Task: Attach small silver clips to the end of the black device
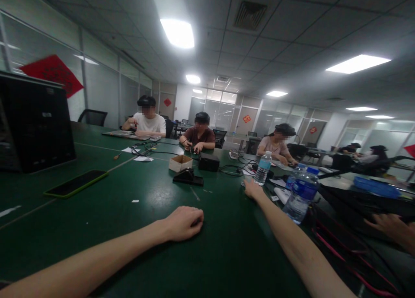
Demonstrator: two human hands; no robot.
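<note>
My left hand [184, 223] rests on the green table [142, 242], its fingers curled into a loose fist with no object showing in it. Reaching forward, my right hand [253, 189] has its fingers drawn together at a small pale object [243, 184], too small to name. Just beside that hand stands a clear water bottle [263, 168] with a light-blue label. Farther off, between the two hands, sit a black stand-like item [188, 178], an open cardboard box [175, 164] and a black box [208, 162].
At left are a green-edged phone [76, 183] and a black computer case [39, 121]. Larger bottles [301, 194], a black bag [353, 207] and another person's hand [391, 226] are at right. Several people sit across the table among cables [145, 147].
</note>
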